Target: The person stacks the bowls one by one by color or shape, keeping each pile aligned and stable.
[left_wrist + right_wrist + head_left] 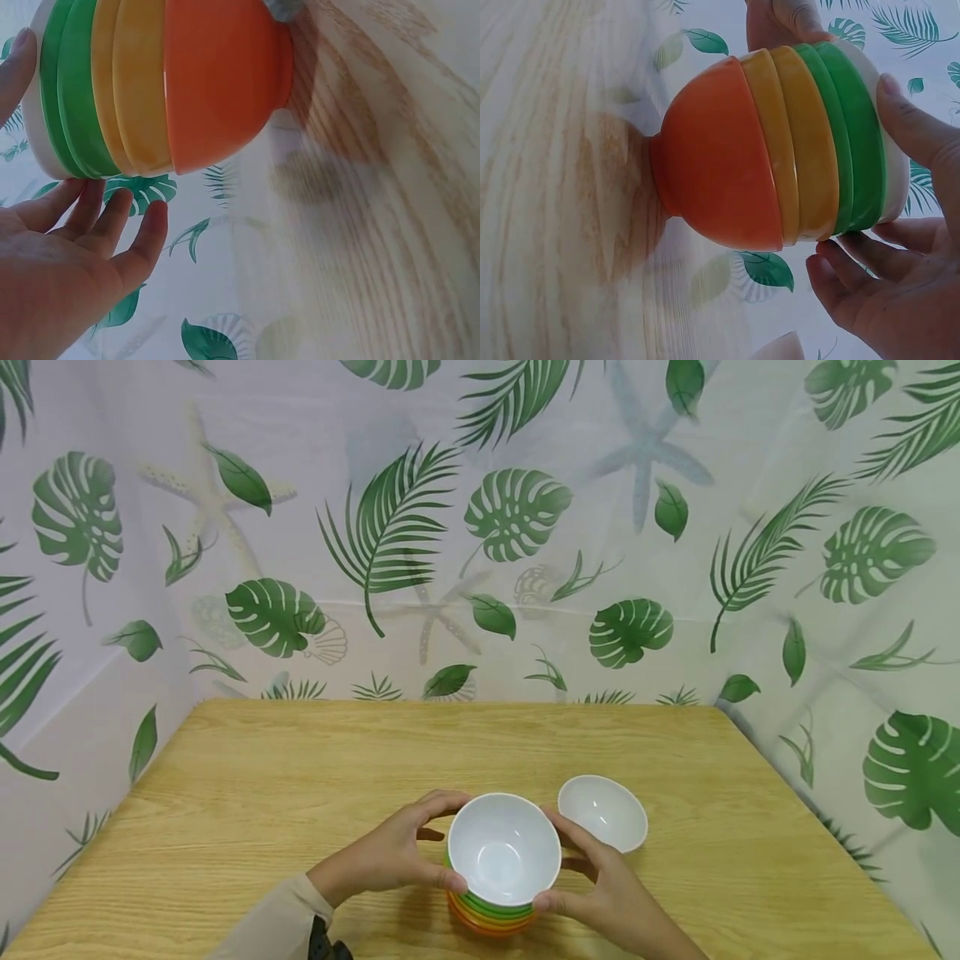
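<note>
A stack of nested bowls stands on the table in front of me. At its base is an orange bowl (712, 157), followed by two yellow bowls (806, 142) and two green bowls (862, 142). The topmost white bowl (504, 852) faces up, its inside bare. My left hand (397, 856) holds this white bowl at its left side, thumb at the near rim and fingers round the far side. On the opposite side, my right hand (611, 885) holds it likewise, its lower fingertips close beside the green and yellow rims in the right wrist view.
Another white bowl (603, 812) sits just behind my right hand, its inside showing. The wooden table (300, 760) reaches back to a leaf-printed cloth wall (555, 635), which also borders it on the left and right.
</note>
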A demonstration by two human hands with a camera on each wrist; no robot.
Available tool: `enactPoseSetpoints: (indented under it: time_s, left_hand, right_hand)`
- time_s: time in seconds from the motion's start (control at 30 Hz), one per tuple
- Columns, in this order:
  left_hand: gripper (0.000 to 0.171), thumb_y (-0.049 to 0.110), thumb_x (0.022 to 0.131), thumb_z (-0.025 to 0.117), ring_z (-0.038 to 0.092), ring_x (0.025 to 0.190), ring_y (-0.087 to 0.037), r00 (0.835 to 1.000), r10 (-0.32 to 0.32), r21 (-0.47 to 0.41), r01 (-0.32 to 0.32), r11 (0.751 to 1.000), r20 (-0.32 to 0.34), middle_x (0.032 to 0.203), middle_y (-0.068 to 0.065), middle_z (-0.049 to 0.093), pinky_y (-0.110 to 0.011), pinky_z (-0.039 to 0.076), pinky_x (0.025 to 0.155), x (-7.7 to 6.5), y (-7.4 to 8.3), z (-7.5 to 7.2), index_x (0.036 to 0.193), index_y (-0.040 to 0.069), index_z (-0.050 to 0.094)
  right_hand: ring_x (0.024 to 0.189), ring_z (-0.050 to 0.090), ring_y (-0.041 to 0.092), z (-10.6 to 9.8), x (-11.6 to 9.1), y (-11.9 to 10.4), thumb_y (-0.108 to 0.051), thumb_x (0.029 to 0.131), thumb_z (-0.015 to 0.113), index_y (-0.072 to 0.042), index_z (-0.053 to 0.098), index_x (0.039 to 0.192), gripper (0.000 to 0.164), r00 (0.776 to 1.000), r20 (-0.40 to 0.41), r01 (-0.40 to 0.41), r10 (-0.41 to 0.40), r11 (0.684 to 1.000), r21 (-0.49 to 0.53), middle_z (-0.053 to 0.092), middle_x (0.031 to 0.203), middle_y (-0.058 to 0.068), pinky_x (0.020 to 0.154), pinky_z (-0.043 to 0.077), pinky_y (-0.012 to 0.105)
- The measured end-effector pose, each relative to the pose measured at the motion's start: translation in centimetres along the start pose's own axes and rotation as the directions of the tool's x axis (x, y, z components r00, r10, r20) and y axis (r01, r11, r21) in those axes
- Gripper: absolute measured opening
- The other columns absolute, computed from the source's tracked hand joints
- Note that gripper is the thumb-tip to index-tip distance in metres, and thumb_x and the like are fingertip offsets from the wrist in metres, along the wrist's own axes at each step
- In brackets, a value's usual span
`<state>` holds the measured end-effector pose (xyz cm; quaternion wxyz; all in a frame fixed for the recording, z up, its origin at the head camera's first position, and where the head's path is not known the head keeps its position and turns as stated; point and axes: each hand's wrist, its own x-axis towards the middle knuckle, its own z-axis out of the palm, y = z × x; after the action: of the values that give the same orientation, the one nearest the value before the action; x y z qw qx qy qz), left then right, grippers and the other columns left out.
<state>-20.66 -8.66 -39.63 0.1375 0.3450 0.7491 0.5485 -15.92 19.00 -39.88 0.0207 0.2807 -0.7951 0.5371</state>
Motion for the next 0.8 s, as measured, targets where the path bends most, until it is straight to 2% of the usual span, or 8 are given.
enactPoseSetpoints:
  time_s: [0.2, 0.33, 0.47, 0.63, 0.8]
  left_hand:
    - [0.078, 0.034, 0.072, 0.078, 0.039, 0.123, -0.015, 1.000, -0.011, -0.036, 0.012, 0.999, 0.004, 0.136, 0.004, 0.041, -0.034, 0.042, 0.093, 0.01, 0.00, 0.24, 0.139, 0.017, 0.041]
    - [0.078, 0.036, 0.073, 0.077, 0.040, 0.123, -0.017, 0.999, -0.034, -0.054, 0.035, 0.998, 0.012, 0.137, 0.003, 0.041, -0.035, 0.042, 0.093, 0.02, 0.26, 0.28, 0.140, 0.018, 0.040]
    - [0.081, 0.036, 0.075, 0.076, 0.040, 0.123, -0.021, 0.997, -0.067, -0.081, 0.068, 0.994, 0.024, 0.140, 0.001, 0.038, -0.037, 0.041, 0.093, -0.10, 0.53, 0.38, 0.143, 0.017, 0.035]
    - [0.085, 0.034, 0.075, 0.076, 0.039, 0.123, -0.021, 0.996, -0.092, -0.102, 0.094, 0.990, 0.022, 0.144, -0.001, 0.034, -0.038, 0.041, 0.093, -0.33, 0.70, 0.57, 0.145, 0.016, 0.031]
    - [0.088, 0.034, 0.076, 0.076, 0.038, 0.125, -0.024, 0.995, -0.103, -0.103, 0.104, 0.989, 0.019, 0.145, -0.004, 0.031, -0.041, 0.040, 0.094, -0.45, 0.98, 0.61, 0.147, 0.020, 0.027]
  right_hand:
    - [0.115, 0.048, 0.015, -0.05, -0.13, -0.10, -0.013, 0.072, 0.077, 0.001, 0.036, 0.141, 0.081, 1.000, 0.003, -0.011, 0.011, 1.000, 0.003, 0.048, 0.134, 0.011, 0.085, 0.048, 0.034]
    - [0.115, 0.048, 0.016, -0.44, -0.08, -0.20, -0.018, 0.072, 0.078, -0.001, 0.038, 0.140, 0.081, 1.000, 0.012, -0.001, 0.002, 0.997, -0.071, 0.049, 0.133, 0.005, 0.086, 0.048, 0.036]
    - [0.116, 0.047, 0.015, -0.65, -0.06, -0.44, -0.022, 0.072, 0.078, -0.002, 0.038, 0.141, 0.083, 1.000, 0.027, 0.010, -0.006, 0.990, -0.139, 0.048, 0.135, 0.006, 0.086, 0.048, 0.035]
    - [0.117, 0.046, 0.014, -0.56, -0.11, -0.55, -0.021, 0.072, 0.077, -0.005, 0.036, 0.143, 0.083, 0.999, 0.035, 0.020, -0.015, 0.990, -0.137, 0.046, 0.136, 0.008, 0.086, 0.048, 0.034]
    - [0.119, 0.045, 0.015, -0.56, -0.06, -0.70, -0.021, 0.073, 0.076, -0.005, 0.035, 0.143, 0.083, 0.999, 0.043, 0.012, -0.006, 0.991, -0.132, 0.043, 0.139, 0.010, 0.087, 0.048, 0.035]
